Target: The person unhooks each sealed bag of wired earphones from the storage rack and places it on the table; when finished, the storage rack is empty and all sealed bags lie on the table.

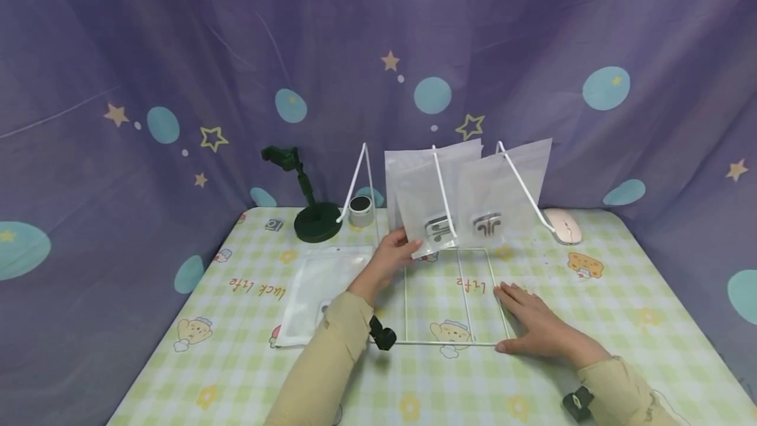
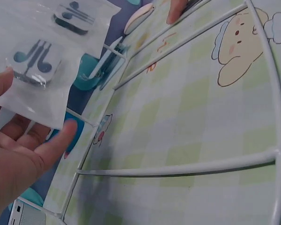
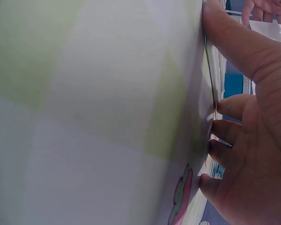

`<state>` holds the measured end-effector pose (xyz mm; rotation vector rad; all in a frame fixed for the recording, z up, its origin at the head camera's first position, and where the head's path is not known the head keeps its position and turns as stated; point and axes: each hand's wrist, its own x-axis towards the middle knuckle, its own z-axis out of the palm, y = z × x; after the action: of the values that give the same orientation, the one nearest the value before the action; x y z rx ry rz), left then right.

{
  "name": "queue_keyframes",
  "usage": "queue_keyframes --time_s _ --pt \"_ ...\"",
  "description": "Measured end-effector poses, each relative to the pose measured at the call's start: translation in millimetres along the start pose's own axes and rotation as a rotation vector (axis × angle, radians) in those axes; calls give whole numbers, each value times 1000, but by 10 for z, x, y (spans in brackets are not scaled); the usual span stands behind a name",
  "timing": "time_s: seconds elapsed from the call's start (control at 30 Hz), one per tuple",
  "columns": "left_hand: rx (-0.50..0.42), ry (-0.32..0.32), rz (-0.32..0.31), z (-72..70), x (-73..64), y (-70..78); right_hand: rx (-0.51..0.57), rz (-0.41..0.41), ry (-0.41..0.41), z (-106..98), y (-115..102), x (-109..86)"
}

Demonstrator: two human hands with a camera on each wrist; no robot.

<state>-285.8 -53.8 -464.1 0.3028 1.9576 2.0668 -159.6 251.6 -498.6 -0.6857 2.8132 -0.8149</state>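
A white wire rack (image 1: 437, 342) stands on the table with three slanted arms. White pouches hang from its middle and right arms. Wired earphones show through the front pouch (image 1: 414, 196) on the middle arm and the pouch (image 1: 508, 196) on the right arm. My left hand (image 1: 387, 261) is at the lower left corner of the middle pouch, fingers loosely spread; in the left wrist view one fingertip touches the pouch (image 2: 37, 70). My right hand (image 1: 535, 321) rests against the right side of the rack's base, thumb at the front corner and fingers extended; its palm shows in the right wrist view.
Another white pouch (image 1: 313, 288) lies flat left of the rack, partly under my left forearm. Behind it are a dark green stand (image 1: 316, 222), a small white cylinder with a black top (image 1: 361, 211) and a small grey square item (image 1: 274, 224). A pink mouse (image 1: 563, 226) sits back right.
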Motion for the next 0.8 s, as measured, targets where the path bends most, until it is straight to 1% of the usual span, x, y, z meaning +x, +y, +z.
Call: queue_keyframes --time_s 0.1,0.27,0.33,0.5,0.67,0.73,0.8 --pt "-11 -7 2 31 35 -26 17 13 -12 7 12 -4" --pt "33 1 0 81 53 -39 19 21 -18 11 26 -1" --pt "57 2 10 87 48 -41 22 20 -15 12 23 -2" --pt "113 -20 36 66 7 -26 33 11 -5 14 20 -6" --pt "175 -29 22 25 -63 4 17 16 -1 28 32 -1" --pt "208 -15 15 10 -94 12 8 9 5 33 40 1" --pt "219 -3 10 -5 -123 13 6 9 7 35 43 1"
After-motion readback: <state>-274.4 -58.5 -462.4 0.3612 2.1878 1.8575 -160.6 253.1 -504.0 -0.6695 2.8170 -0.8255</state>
